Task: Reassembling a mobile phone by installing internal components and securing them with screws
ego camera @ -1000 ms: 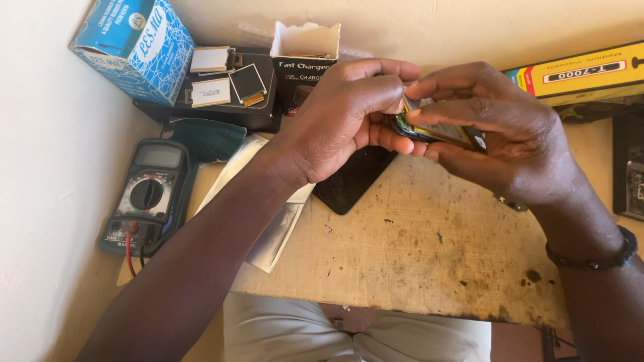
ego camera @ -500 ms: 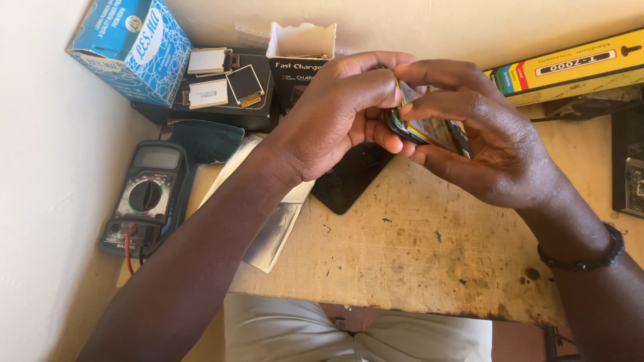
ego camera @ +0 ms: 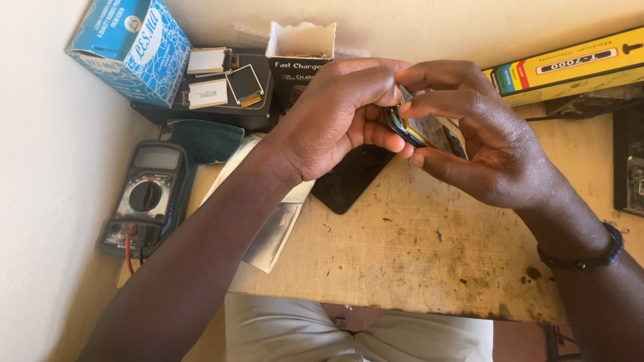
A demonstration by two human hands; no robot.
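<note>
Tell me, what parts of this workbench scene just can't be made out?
- Small device: head view; the left hand and right hand cover most of it, so its kind is unclear.
- Black phone: its upper part is hidden under the left hand.
- Dark object: cut off by the right edge.
- Multimeter: its dial markings are too small.

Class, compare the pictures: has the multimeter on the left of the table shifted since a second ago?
No. The multimeter sits where it was, against the wall, below the blue box and beside the green pouch.
</note>
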